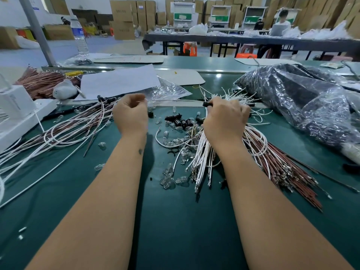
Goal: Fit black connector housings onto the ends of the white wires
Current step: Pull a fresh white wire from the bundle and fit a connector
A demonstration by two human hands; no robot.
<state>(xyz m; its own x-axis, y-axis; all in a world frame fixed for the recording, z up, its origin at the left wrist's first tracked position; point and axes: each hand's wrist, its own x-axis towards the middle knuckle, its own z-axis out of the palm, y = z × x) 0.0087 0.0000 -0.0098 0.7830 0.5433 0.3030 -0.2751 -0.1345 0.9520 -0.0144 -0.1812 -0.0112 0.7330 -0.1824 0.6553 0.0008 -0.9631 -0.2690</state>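
1. Closest in, clear little bulbs (171,178) lie scattered on the green surface (175,230).
2. Right hand (224,121) has its grip curled tight round a bundle of white wires (202,158), with a black connector housing (206,104) at its fingertips.
3. Left hand (130,114) is curled too, pinching one thin white wire (175,100) that runs across to the housing.
4. Loose housings (180,120) sit between the hands.
5. Further back, a big plastic bag (303,100) of dark parts.

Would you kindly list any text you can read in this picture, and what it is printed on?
No text is legible.
Clear plastic water bottle, blue label: too blurred to read.
Stacked brown cardboard boxes, dark printed marks: too small to read.
White device at the left: faint marking, unreadable.
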